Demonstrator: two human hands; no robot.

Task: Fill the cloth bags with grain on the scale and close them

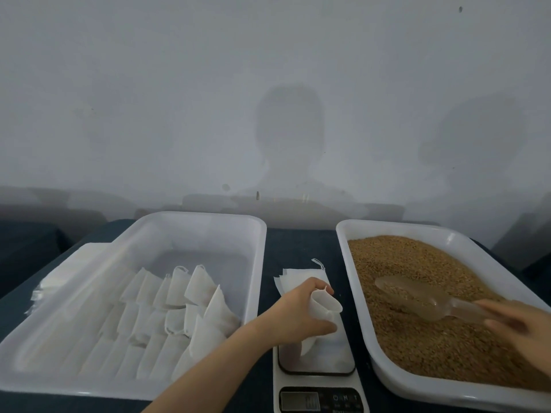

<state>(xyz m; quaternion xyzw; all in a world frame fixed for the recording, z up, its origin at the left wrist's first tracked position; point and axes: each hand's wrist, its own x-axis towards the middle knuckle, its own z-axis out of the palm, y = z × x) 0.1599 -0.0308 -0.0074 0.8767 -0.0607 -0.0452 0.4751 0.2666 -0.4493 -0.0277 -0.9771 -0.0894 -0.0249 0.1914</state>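
My left hand [301, 315] grips a white cloth bag [323, 311] and holds it upright on the scale [319, 371], its mouth open toward the right. My right hand [518, 326], blurred, grips the handle of a clear plastic scoop [417, 298] whose bowl lies in the brown grain [432, 332]. The grain fills a white tray [357, 263] on the right. A small stack of flat empty bags [293, 278] lies on the dark table behind the scale.
A white tray [253, 263] on the left holds several filled, closed cloth bags [185, 314] in rows. More flat white sheets [59, 281] lie left of that tray. The scale's display [301, 400] is at the near edge. A grey wall rises behind the table.
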